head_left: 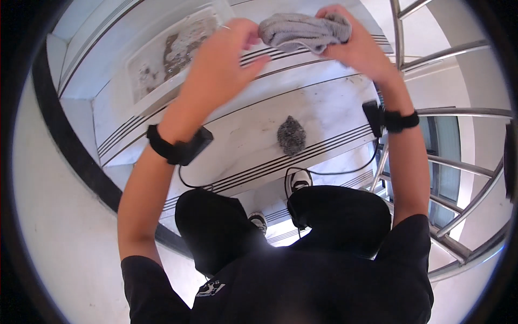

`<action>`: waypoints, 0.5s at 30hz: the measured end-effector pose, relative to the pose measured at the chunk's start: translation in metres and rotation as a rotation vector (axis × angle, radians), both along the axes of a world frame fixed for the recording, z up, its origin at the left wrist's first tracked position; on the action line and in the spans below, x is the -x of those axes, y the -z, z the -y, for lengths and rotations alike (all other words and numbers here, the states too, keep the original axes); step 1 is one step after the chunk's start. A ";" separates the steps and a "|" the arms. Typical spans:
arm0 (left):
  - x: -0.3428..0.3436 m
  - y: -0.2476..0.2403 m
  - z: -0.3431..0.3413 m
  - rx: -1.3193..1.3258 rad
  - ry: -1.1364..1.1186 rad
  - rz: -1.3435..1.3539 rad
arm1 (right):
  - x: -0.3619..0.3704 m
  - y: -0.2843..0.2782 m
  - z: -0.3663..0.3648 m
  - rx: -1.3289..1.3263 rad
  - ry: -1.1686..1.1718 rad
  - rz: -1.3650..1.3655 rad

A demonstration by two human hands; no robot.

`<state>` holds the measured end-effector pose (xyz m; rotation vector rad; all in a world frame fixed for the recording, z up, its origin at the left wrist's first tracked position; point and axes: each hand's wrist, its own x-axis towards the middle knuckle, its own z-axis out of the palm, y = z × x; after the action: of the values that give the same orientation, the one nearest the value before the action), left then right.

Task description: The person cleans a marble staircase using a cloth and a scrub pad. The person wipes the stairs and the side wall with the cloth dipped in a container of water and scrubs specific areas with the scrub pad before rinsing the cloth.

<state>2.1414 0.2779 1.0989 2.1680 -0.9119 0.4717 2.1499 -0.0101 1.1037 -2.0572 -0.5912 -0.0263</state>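
Note:
A crumpled grey cloth (pixel 299 32) is held up at the top of the view, above the stair steps. My right hand (pixel 350 43) grips its right end, thumb below and fingers over the top. At the cloth's left end is my left hand (pixel 226 65), thumb and fingers apart; whether a fingertip touches the cloth I cannot tell. On the step below lies a dark grey, teardrop-shaped scouring pad (pixel 291 136), touched by neither hand. Behind my left hand stands a white basin (pixel 141 70) with murky water and foam, partly hidden by that arm.
Pale marble steps (pixel 232 143) with dark grooved strips cross the view. A metal railing (pixel 458 112) runs along the right side. Black skirting (pixel 81 156) borders the left wall. Black straps with small boxes sit on both forearms, and a black cable (pixel 345 173) hangs between.

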 end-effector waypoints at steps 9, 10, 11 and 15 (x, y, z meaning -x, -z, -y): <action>0.033 0.074 0.079 0.370 0.083 -0.811 | 0.112 0.100 -0.001 -0.488 0.214 -0.514; 0.036 0.081 0.081 0.384 0.052 -0.756 | 0.119 0.108 0.002 -0.484 0.245 -0.493; 0.039 0.087 0.081 0.406 0.064 -0.775 | 0.127 0.118 0.009 -0.492 0.258 -0.492; 0.049 0.091 0.093 0.323 0.140 -0.861 | 0.163 0.153 0.028 -1.201 0.330 -0.578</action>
<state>2.0921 0.1848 1.0076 1.7243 -0.4476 -0.3580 1.9874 -0.0378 0.9509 -0.8809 0.1555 0.0190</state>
